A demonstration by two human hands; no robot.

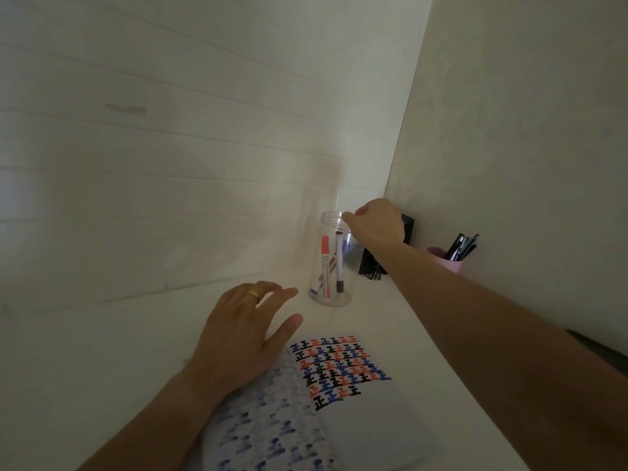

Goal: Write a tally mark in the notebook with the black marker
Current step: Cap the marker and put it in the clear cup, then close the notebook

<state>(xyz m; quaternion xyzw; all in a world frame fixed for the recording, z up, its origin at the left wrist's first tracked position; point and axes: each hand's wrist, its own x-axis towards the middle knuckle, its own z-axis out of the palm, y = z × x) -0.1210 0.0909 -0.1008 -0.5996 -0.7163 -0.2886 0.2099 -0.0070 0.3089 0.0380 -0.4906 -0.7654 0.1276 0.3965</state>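
Observation:
The open notebook (pixel 360 413) lies on the white desk, its right page part-filled with rows of black, red and blue tally marks. My left hand (pixel 244 338), a gold ring on one finger, rests flat on the left page with fingers apart. A clear plastic jar (pixel 331 297) stands beyond the notebook with three markers upright inside: the black marker (pixel 339 266), a red marker (pixel 325 253) and a blue marker (pixel 315 289). My right hand (pixel 377 226) hovers at the jar's rim. Its fingertips are bunched just above the black marker's top, not touching it.
A pink cup (pixel 445 260) with several dark pens stands at the right wall. A black box (pixel 406 226) sits in the corner behind my right hand. White walls close in at the back and right. Bare desk (pixel 102 351) stretches to the left.

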